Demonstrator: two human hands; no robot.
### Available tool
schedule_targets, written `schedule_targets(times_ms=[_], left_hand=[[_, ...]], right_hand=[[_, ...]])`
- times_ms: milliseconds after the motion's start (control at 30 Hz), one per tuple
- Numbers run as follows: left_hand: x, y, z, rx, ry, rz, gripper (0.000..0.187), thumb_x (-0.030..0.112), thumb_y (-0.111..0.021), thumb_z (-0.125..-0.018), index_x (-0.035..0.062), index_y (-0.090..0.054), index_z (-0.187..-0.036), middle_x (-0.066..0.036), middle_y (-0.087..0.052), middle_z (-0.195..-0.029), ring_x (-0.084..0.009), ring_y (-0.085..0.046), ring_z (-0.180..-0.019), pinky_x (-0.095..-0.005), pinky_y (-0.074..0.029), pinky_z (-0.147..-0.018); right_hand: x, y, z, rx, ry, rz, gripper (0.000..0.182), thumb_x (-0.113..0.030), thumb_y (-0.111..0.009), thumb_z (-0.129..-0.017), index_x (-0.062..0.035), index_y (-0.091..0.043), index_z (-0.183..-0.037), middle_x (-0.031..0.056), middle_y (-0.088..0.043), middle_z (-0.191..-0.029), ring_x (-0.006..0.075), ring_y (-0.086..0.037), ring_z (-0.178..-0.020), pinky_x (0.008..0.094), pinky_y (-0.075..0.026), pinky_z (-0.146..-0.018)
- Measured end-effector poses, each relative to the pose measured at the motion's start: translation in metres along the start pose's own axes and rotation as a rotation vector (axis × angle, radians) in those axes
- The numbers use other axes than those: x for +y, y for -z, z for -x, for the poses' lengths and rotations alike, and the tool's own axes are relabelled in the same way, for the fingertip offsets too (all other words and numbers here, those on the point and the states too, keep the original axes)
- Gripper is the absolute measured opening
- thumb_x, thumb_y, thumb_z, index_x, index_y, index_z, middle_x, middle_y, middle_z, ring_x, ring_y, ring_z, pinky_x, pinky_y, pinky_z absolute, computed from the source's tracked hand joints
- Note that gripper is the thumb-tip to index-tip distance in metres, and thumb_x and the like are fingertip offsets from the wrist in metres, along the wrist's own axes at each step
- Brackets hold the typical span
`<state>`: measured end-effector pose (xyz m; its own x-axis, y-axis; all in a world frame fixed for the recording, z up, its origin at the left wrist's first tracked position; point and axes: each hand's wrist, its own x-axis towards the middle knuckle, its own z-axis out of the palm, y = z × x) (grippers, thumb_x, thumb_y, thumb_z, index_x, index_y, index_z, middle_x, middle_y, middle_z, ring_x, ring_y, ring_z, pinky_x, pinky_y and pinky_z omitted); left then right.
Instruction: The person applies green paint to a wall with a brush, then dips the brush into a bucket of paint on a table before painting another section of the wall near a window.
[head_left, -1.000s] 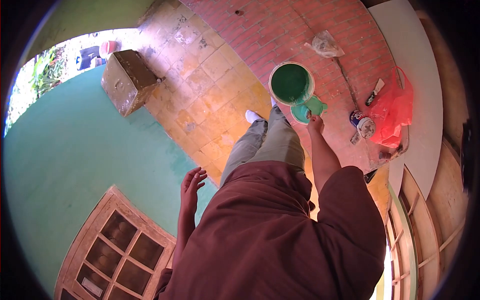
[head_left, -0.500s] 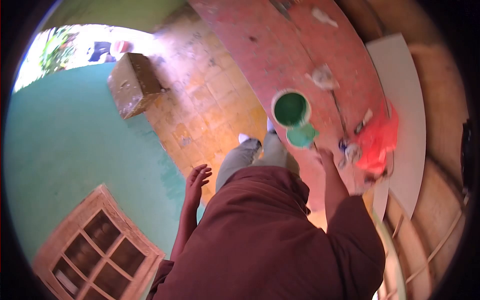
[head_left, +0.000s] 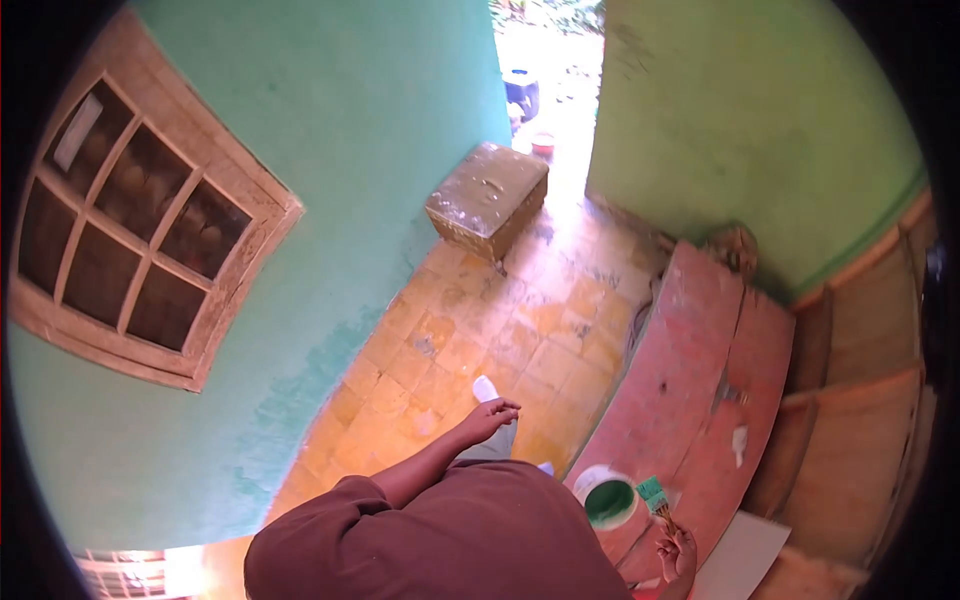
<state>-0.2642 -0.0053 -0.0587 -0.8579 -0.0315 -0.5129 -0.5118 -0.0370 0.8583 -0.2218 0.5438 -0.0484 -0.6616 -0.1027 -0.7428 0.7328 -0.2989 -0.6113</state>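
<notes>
My right hand (head_left: pixel 677 550), low on the right, is closed around the brown handle of a paintbrush (head_left: pixel 655 495). Its wide head is coated in green paint. Just left of the brush stands a white bucket (head_left: pixel 598 472), with dark green paint visible inside, on a worn pink table (head_left: pixel 690 340). My left hand (head_left: pixel 490 420) hangs in the air above the tiled floor, in front of my legs, with loosely stretched fingers and nothing in it.
A teal wall (head_left: pixel 330 150) with a wooden-framed window (head_left: pixel 150 230) rises on the left. A brown box (head_left: pixel 490 195) stands on the yellow tiled floor (head_left: pixel 440 345) by the bright doorway. A green wall (head_left: pixel 740 130) and wooden framing (head_left: pixel 850 450) are on the right.
My view has turned toward the doorway, so the table and bucket now appear lower. The brush remains in my right hand beside the bucket. My left arm now reaches further forward.
</notes>
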Motion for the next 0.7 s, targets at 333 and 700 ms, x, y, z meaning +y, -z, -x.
schedule_targets(times_ms=[333,700], left_hand=[[0.041,0.169,-0.051,0.394,-0.052,0.240,0.034,0.029,-0.057,-0.090,0.0075,-0.059,-0.117,-0.005,-0.064,-0.102,-0.0139,-0.060,-0.093,-0.0273,-0.046,-0.073],[0.042,0.321,-0.066,0.710,-0.089,0.401,0.030,0.034,-0.056,-0.091,0.0143,-0.059,-0.113,0.001,-0.064,-0.100,-0.0093,-0.059,-0.087,-0.0278,-0.042,-0.072]], right_hand=[[-0.136,-0.361,-0.168,-0.453,0.240,-0.056,0.033,-0.017,-0.058,-0.090,-0.0059,-0.051,-0.120,0.0118,-0.065,-0.099,0.0217,-0.066,-0.075,0.0313,-0.052,-0.064],[-0.175,-0.670,-0.247,-0.828,0.247,0.133,0.025,-0.018,-0.052,-0.093,-0.0026,-0.056,-0.112,0.0133,-0.064,-0.094,0.0240,-0.066,-0.078,0.0312,-0.051,-0.065]])
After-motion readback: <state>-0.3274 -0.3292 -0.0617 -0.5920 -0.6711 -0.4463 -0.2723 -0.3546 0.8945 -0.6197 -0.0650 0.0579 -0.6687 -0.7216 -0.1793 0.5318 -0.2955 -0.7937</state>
